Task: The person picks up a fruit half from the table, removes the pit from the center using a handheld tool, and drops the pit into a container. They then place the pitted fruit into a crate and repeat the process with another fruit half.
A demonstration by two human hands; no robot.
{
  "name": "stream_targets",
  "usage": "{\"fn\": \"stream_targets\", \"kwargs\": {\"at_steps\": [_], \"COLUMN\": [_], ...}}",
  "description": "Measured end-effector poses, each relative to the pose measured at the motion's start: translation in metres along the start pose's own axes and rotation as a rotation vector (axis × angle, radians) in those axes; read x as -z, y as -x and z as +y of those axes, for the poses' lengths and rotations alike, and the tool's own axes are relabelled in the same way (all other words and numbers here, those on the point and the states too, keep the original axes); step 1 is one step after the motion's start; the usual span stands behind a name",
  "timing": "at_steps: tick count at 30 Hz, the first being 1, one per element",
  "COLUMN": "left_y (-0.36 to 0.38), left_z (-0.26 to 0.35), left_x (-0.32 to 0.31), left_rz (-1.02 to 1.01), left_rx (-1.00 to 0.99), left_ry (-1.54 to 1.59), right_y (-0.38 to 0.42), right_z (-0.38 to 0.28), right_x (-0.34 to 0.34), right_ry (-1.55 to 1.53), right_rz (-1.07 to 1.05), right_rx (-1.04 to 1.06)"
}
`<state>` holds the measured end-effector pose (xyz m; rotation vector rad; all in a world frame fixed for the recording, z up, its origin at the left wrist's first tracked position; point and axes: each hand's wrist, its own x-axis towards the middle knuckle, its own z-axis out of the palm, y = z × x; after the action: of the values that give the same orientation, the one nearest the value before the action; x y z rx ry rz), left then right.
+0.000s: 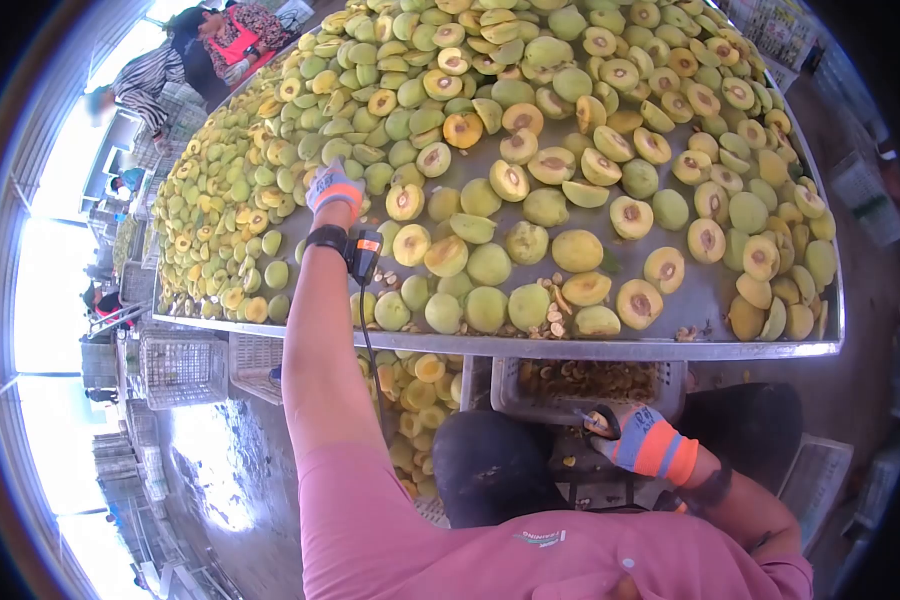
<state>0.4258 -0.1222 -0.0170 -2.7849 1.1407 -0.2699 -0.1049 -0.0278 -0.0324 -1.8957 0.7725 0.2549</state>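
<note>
My left hand [336, 190], in a grey and orange glove, reaches out over the metal table [425, 345]. Its fingers stretch onto the heap of green-yellow stone fruit [370, 130], touching pieces there; the fingertips partly blend with the fruit. Many pieces are cut in half, with brown stones or hollows showing, such as a fruit half [411, 243] near my forearm. Low on the right, my right hand [650, 440], gloved alike, is closed around a small tool with a dark curved handle [602, 421]. It hangs over my lap, close to a light plastic crate [507, 395].
Brown scraps lie inside that crate below the table edge. More fruit halves [425, 400] fill a container beside my left knee. Stacked crates [183, 368] stand on the wet floor at left. A co-worker in a red apron [235, 40] sits at the far left corner.
</note>
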Motion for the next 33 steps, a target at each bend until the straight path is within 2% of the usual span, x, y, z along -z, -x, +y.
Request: {"fn": "stream_targets", "kwargs": {"at_steps": [1,3,5,6,8,9,10,13,14,17,18,21,22,26,28,29,30,32,33], "left_y": [-0.008,-0.017,-0.02,-0.017,-0.032,-0.027,-0.017,0.022,0.039,0.071,0.078,0.099,0.127,0.188,0.225,0.242,0.259,0.291,0.308], "left_z": [0.001,-0.001,-0.008,-0.011,-0.046,-0.049,-0.052,-0.07,-0.068,-0.063,-0.063,-0.068,-0.038,0.005,0.033,0.043,0.048,0.065,0.08], "left_x": [-0.001,-0.003,-0.005,-0.005,-0.033,-0.026,-0.021,0.0,0.007,0.013,0.013,0.012,0.031,0.066,0.081,0.087,0.094,0.096,0.103], "left_rz": [-0.06,-0.053,-0.04,0.041,0.113,0.147,0.13,-0.195,-0.248,-0.317,-0.428,-0.77,-0.46,-0.381,-0.314,-0.287,-0.389,-0.295,-0.321], "left_rx": [0.009,-0.05,-0.11,-0.148,-0.091,-0.06,0.08,0.177,0.167,0.209,0.198,0.16,0.255,0.125,0.099,0.086,-0.005,-0.303,-0.329], "left_ry": [-0.036,-0.096,-0.102,-0.101,0.587,0.927,1.33,1.911,1.984,2.028,2.085,2.232,2.151,2.166,2.116,2.091,1.988,1.705,1.695], "right_y": [-0.001,0.001,-0.003,-0.004,0.0,0.002,0.002,0.001,0.004,0.005,0.006,0.005,0.01,0.018,0.008,0.005,0.002,0.007,0.009], "right_z": [0.001,0.003,0.014,0.018,0.019,0.02,0.026,0.032,0.025,0.013,0.014,0.02,0.0,-0.017,-0.013,-0.012,-0.013,-0.029,-0.033], "right_x": [0.0,-0.002,-0.011,-0.013,-0.012,-0.012,-0.016,-0.025,-0.024,-0.02,-0.019,-0.021,-0.005,0.004,-0.001,0.005,0.007,0.021,0.029], "right_ry": [0.025,0.078,0.308,0.423,0.334,0.287,0.222,0.099,0.101,0.237,0.302,0.168,0.221,-0.245,-0.488,-0.522,-0.657,-0.819,-0.896], "right_rz": [-0.011,-0.036,-0.162,-0.222,-0.126,-0.078,-0.029,0.045,0.036,-0.053,-0.096,0.005,-0.068,0.131,0.309,0.286,0.306,0.326,0.332], "right_rx": [-0.017,-0.051,-0.068,-0.072,-0.026,0.0,0.028,0.083,0.076,0.053,0.042,0.091,-0.033,0.143,0.292,0.276,0.358,0.24,0.187]}}
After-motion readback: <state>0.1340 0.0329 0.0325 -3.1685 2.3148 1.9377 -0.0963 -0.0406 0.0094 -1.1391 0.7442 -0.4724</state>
